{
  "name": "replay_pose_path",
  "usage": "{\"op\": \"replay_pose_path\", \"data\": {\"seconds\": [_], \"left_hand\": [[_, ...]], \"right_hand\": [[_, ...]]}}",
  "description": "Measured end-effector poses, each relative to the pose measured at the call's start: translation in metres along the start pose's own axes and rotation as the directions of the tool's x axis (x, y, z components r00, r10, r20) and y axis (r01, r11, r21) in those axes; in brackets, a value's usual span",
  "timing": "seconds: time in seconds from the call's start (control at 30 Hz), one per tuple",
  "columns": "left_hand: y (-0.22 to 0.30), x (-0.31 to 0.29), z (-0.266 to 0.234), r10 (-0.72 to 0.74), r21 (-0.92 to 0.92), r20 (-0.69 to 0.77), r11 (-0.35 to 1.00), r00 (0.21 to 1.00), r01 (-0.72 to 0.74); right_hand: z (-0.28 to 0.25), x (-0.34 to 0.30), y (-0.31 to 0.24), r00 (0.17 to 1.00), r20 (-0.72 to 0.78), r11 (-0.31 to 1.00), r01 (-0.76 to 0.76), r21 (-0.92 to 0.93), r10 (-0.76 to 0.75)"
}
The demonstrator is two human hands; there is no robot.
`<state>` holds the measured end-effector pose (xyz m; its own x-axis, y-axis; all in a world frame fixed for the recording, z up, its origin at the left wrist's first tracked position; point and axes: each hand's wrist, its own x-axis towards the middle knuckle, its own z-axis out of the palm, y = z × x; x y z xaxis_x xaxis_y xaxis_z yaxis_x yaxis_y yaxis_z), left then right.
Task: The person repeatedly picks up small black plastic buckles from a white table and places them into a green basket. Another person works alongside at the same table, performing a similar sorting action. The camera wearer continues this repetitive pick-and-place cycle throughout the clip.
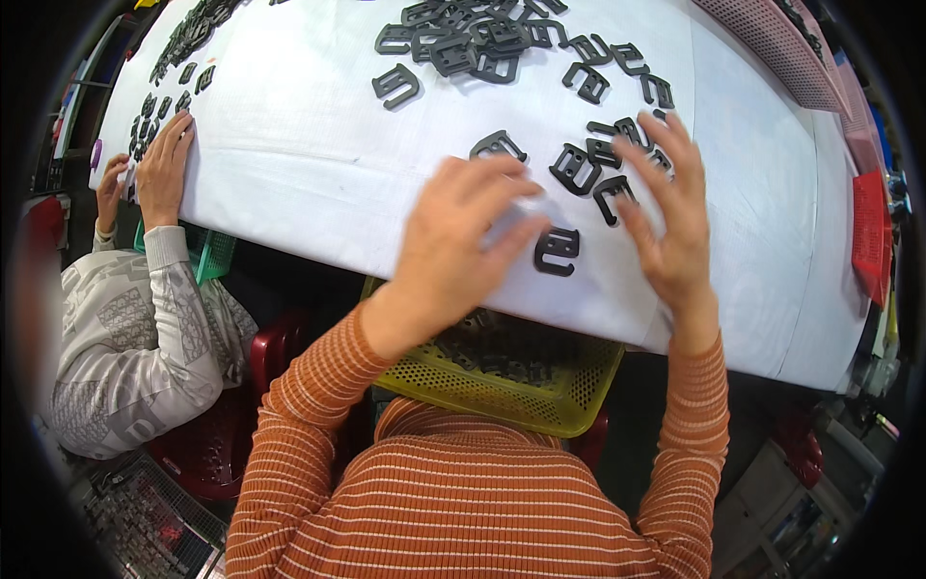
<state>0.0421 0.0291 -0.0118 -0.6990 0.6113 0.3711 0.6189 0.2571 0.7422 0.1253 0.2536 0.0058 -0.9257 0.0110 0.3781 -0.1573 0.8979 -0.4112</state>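
Observation:
Black plastic hook-shaped buckles lie on the white-covered table. My left hand (453,241), slightly blurred, hovers over the near edge with its fingers stretched and thumb apart; I see nothing held in it. Just beyond its fingers is one buckle (499,147), partly hidden. A single buckle (558,252) rests between my two hands. My right hand (673,217) is open with spread fingers, beside a small cluster of buckles (576,171) and partly covering some of them. One open-ended buckle (608,200) lies near its thumb.
A yellow-green perforated basket (579,391) with dark pieces sits below the table edge before me. A heap of buckles (473,39) lies farther back. Pink (772,48) and red baskets (870,236) line the right. At left, a co-worker's hands (164,169) touch small black pieces.

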Motion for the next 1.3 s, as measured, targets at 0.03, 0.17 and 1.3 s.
{"op": "replay_pose_path", "data": {"seconds": [0.03,0.17,1.3], "left_hand": [[-0.007,0.001,-0.009,-0.046,0.009,-0.035,0.999,0.998,0.046],[-0.033,-0.011,-0.035,-0.152,0.087,-0.103,0.983,0.983,0.162],[-0.017,-0.044,-0.015,0.045,-0.096,0.043,0.995,0.998,-0.041]], "right_hand": [[-0.001,-0.015,-0.012,0.996,0.084,0.999,-0.010,-0.041,0.013],[0.002,-0.037,-0.030,0.977,0.210,0.993,-0.014,-0.117,0.039],[0.031,-0.022,-0.022,0.877,0.405,0.963,0.267,0.032,-0.256]]}}
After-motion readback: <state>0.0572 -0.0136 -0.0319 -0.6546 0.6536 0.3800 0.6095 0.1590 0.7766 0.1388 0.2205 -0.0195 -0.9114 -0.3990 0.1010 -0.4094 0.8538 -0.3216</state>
